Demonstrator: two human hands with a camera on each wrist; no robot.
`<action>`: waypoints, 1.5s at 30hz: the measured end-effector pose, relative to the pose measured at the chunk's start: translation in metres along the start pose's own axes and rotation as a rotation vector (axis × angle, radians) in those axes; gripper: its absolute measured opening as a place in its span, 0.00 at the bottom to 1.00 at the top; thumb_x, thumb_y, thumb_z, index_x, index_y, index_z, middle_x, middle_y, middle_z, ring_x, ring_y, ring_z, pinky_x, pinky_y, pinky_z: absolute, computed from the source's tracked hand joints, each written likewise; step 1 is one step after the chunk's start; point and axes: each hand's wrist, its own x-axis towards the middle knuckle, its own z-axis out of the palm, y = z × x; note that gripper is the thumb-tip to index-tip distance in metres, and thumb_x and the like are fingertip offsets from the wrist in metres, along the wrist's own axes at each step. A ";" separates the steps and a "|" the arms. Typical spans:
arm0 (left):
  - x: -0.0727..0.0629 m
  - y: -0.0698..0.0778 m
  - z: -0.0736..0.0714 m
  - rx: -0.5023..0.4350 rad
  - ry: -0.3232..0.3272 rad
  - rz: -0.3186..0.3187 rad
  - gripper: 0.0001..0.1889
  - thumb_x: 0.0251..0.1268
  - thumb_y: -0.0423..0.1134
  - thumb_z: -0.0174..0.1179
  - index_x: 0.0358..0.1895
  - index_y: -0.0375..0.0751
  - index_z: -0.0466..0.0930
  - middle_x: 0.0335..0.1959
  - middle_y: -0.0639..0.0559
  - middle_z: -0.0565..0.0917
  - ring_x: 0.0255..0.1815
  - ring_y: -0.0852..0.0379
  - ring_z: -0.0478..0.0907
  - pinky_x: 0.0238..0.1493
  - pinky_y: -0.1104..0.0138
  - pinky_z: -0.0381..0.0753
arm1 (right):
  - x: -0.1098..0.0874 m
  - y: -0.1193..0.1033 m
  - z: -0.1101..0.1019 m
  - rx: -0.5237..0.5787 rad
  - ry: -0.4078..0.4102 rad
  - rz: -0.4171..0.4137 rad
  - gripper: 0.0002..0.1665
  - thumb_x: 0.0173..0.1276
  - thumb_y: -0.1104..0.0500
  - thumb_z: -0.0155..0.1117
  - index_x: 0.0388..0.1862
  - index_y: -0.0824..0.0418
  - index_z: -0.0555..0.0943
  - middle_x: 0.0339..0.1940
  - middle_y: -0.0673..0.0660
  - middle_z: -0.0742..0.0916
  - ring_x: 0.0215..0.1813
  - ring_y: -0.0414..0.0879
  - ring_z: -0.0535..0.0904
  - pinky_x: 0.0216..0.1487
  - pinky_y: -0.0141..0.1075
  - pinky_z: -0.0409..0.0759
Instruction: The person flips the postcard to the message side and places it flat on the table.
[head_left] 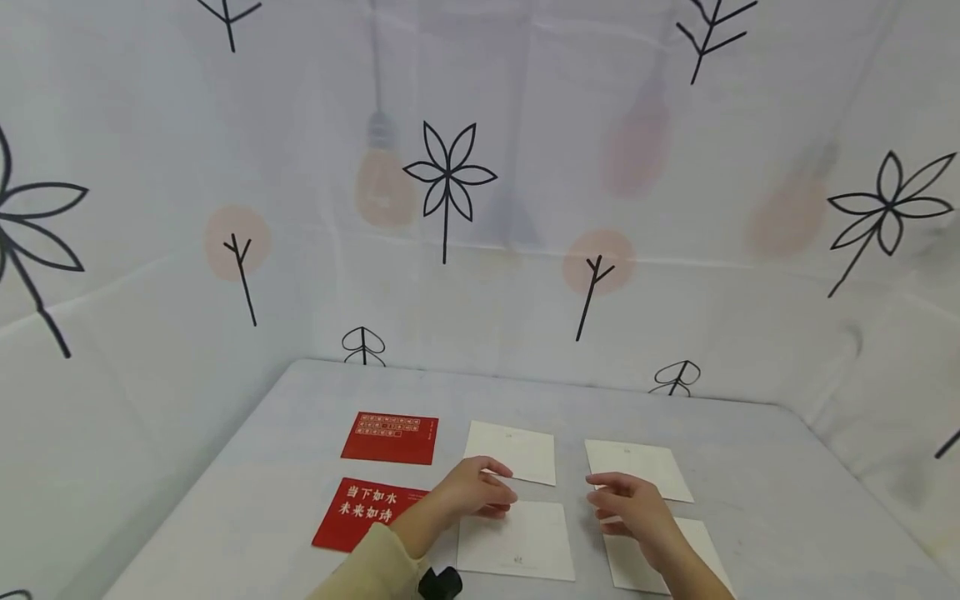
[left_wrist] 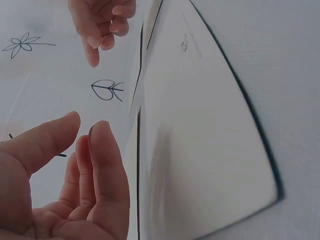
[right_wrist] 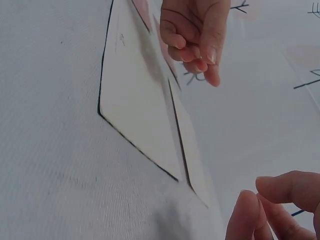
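My left hand [head_left: 476, 487] hovers above the middle of the table, between two white cards: a near one [head_left: 525, 542] and a far one [head_left: 517, 442]. Its fingers are loosely bent and hold nothing; in the left wrist view, thumb and fingertips are apart. My right hand [head_left: 637, 510] hangs over the right-hand pair of white cards, a far one [head_left: 641, 468] and a near one [head_left: 630, 568]. It too holds nothing, fingers relaxed. The right forearm hides part of the near right card. Faint small print marks the white cards.
Two red cards lie on the left, a far one [head_left: 390, 446] with rows of small boxes and a near one [head_left: 348, 529] with white characters, partly behind the left forearm. The white table [head_left: 780, 500] meets a patterned curtain [head_left: 510, 308] behind.
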 end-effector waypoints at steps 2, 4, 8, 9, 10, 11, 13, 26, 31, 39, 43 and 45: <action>-0.001 -0.001 -0.005 0.016 0.005 -0.004 0.15 0.56 0.30 0.64 0.47 0.34 0.74 0.30 0.47 0.80 0.29 0.54 0.80 0.33 0.64 0.83 | 0.000 -0.001 0.005 0.013 -0.009 -0.010 0.19 0.58 0.66 0.65 0.49 0.72 0.78 0.29 0.55 0.81 0.28 0.48 0.77 0.29 0.39 0.82; -0.003 -0.002 -0.009 0.033 0.011 -0.013 0.15 0.56 0.31 0.64 0.47 0.34 0.74 0.30 0.47 0.80 0.29 0.55 0.80 0.33 0.64 0.83 | 0.001 -0.002 0.010 0.024 -0.020 -0.016 0.19 0.58 0.66 0.65 0.49 0.72 0.78 0.29 0.55 0.81 0.28 0.48 0.76 0.29 0.39 0.81; -0.005 -0.005 -0.018 0.067 0.026 -0.033 0.16 0.56 0.32 0.65 0.47 0.35 0.74 0.30 0.48 0.80 0.29 0.55 0.79 0.33 0.65 0.82 | 0.002 -0.004 0.020 0.029 -0.028 -0.011 0.19 0.57 0.66 0.65 0.48 0.71 0.79 0.29 0.55 0.81 0.28 0.48 0.76 0.29 0.39 0.81; -0.006 -0.006 -0.020 0.072 0.029 -0.035 0.16 0.56 0.33 0.65 0.47 0.35 0.74 0.30 0.48 0.80 0.29 0.55 0.79 0.34 0.65 0.82 | 0.003 -0.005 0.023 0.028 -0.027 -0.013 0.18 0.57 0.66 0.65 0.48 0.70 0.79 0.30 0.56 0.81 0.28 0.48 0.76 0.29 0.38 0.81; -0.006 -0.007 -0.022 0.077 0.033 -0.034 0.16 0.56 0.33 0.65 0.47 0.35 0.74 0.31 0.48 0.80 0.29 0.56 0.80 0.34 0.65 0.82 | 0.004 -0.006 0.025 0.025 -0.023 -0.015 0.18 0.57 0.66 0.65 0.47 0.70 0.79 0.30 0.56 0.80 0.28 0.48 0.76 0.28 0.38 0.81; -0.006 -0.009 -0.025 0.081 0.037 -0.032 0.16 0.56 0.34 0.65 0.47 0.35 0.74 0.31 0.48 0.80 0.29 0.55 0.80 0.34 0.65 0.82 | 0.004 -0.007 0.028 0.025 -0.018 -0.018 0.17 0.57 0.66 0.65 0.47 0.70 0.79 0.30 0.56 0.80 0.28 0.48 0.77 0.28 0.38 0.81; -0.006 -0.011 -0.030 0.087 0.041 -0.026 0.17 0.56 0.35 0.65 0.48 0.36 0.74 0.31 0.48 0.80 0.29 0.55 0.80 0.35 0.64 0.82 | 0.006 -0.008 0.032 0.027 -0.016 -0.023 0.17 0.57 0.67 0.65 0.47 0.69 0.79 0.30 0.56 0.80 0.27 0.48 0.77 0.27 0.38 0.81; -0.011 -0.017 -0.062 0.105 0.095 -0.022 0.21 0.55 0.38 0.66 0.50 0.35 0.74 0.33 0.47 0.80 0.30 0.55 0.80 0.36 0.63 0.83 | 0.015 -0.019 0.058 0.086 -0.069 -0.059 0.18 0.57 0.67 0.65 0.47 0.72 0.78 0.28 0.56 0.80 0.27 0.47 0.77 0.26 0.36 0.81; -0.014 -0.018 -0.072 0.110 0.102 -0.013 0.23 0.54 0.39 0.67 0.52 0.35 0.73 0.35 0.47 0.80 0.32 0.54 0.80 0.37 0.61 0.83 | 0.017 -0.020 0.067 0.103 -0.090 -0.065 0.18 0.56 0.68 0.65 0.47 0.73 0.78 0.28 0.56 0.80 0.26 0.46 0.77 0.26 0.36 0.81; -0.020 -0.015 -0.092 0.123 0.123 0.000 0.24 0.56 0.39 0.65 0.54 0.33 0.72 0.37 0.47 0.80 0.36 0.53 0.81 0.39 0.60 0.82 | 0.019 -0.023 0.080 0.114 -0.128 -0.083 0.19 0.56 0.67 0.66 0.47 0.72 0.78 0.28 0.55 0.80 0.26 0.45 0.77 0.26 0.35 0.81; -0.021 -0.018 -0.103 0.123 0.138 -0.002 0.23 0.56 0.40 0.66 0.53 0.33 0.72 0.37 0.47 0.80 0.36 0.53 0.81 0.40 0.59 0.82 | 0.020 -0.027 0.087 0.120 -0.150 -0.100 0.19 0.57 0.66 0.65 0.47 0.73 0.78 0.28 0.55 0.81 0.26 0.45 0.77 0.26 0.35 0.81; -0.022 -0.020 -0.108 0.111 0.150 -0.008 0.23 0.55 0.40 0.66 0.52 0.34 0.72 0.37 0.47 0.80 0.36 0.53 0.81 0.40 0.59 0.82 | 0.021 -0.029 0.091 0.118 -0.160 -0.103 0.19 0.57 0.66 0.65 0.47 0.73 0.78 0.28 0.55 0.81 0.26 0.46 0.78 0.26 0.35 0.81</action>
